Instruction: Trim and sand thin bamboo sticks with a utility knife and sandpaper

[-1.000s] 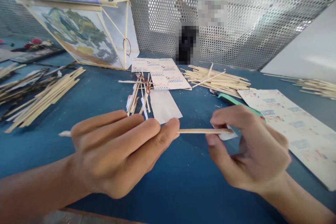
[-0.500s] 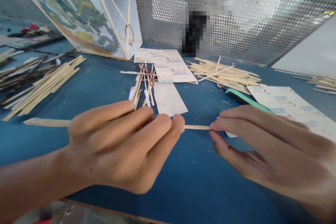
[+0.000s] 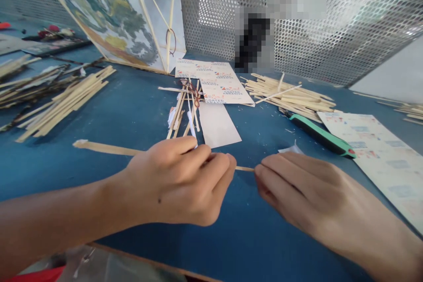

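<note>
A thin wooden strip (image 3: pixel 109 147) runs through both hands above the blue tabletop, its wider, pale-tipped end sticking out to the left. My left hand (image 3: pixel 181 180) is closed around it, the fingers curled over. At the strip's right end, my right hand (image 3: pixel 294 189) pinches it between thumb and fingers; a short stretch of wood shows between the hands. Behind the right hand a small white scrap (image 3: pixel 291 148) is partly covered. Just beyond lies a green and black utility knife (image 3: pixel 320 135).
Printed abrasive sheets (image 3: pixel 218 80) lie at the back centre. Bundles of wooden strips lie at the left (image 3: pixel 71 101) and back right (image 3: pixel 291 92). A painted paper frame (image 3: pixel 109 22) stands at the back left, before a perforated metal screen (image 3: pixel 330 35). The table's near edge (image 3: pixel 148 264) shows below.
My right hand has moved closer to the left, shortening the gap of strip between them, and its fingers have closed up. The strip's left end now tilts upward. The view has shifted slightly.
</note>
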`<act>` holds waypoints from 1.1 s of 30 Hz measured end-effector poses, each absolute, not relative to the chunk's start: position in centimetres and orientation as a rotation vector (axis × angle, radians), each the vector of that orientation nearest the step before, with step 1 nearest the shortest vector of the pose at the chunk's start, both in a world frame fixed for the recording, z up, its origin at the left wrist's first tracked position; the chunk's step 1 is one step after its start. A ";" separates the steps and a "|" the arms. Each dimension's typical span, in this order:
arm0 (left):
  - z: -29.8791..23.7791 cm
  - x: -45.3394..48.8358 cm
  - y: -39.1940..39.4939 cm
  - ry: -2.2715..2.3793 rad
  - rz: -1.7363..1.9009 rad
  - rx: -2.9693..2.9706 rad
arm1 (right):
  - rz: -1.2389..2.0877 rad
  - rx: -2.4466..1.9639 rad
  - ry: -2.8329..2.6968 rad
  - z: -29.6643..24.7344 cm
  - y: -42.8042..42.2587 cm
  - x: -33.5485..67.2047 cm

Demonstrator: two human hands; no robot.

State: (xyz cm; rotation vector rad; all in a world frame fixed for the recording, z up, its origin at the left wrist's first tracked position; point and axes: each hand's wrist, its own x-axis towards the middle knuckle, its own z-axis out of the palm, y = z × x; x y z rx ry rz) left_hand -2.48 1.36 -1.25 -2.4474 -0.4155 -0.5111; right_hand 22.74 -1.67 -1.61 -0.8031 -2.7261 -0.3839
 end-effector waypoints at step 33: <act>0.7 -3.7 2.8 -0.540 -1.033 -2.535 | 0.850 -0.739 -1.842 -1.6 -0.2 23.6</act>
